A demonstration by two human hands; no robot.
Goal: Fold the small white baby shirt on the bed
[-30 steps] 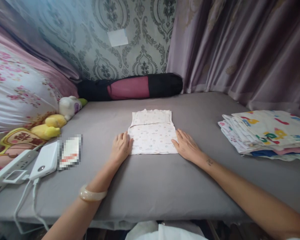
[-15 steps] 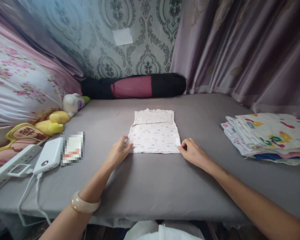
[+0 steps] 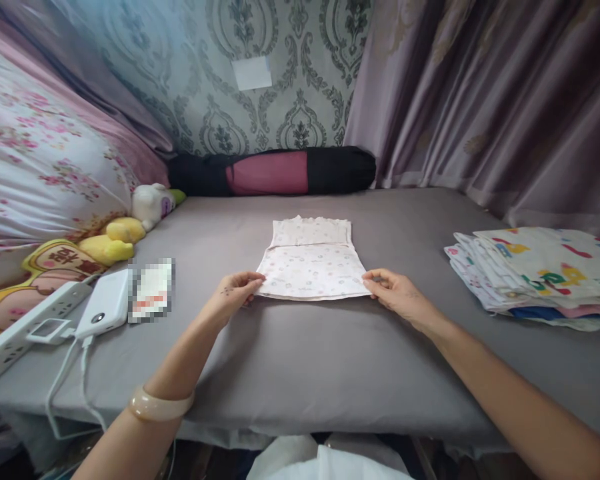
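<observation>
A white cloth garment with a small pale print (image 3: 310, 270) lies partly folded in front of me, its far part turned over into a flap with a ruffled edge. My left hand (image 3: 235, 292) pinches its near left corner between thumb and fingers. At the near right corner, my right hand (image 3: 393, 293) grips the fabric the same way. The near edge is lifted a little off the grey sheet and bows slightly between my hands.
On the right lies a stack of folded cloths (image 3: 545, 270). At left are a power strip (image 3: 45, 320), a white power bank (image 3: 105, 303) with cables, a blurred packet (image 3: 153, 290) and plush toys (image 3: 120, 240). A black and pink roll (image 3: 270, 172) lies along the wall.
Both hands have closed on the near corners and raised the near edge slightly. They are a little farther apart, and the edge is pulled wider.
</observation>
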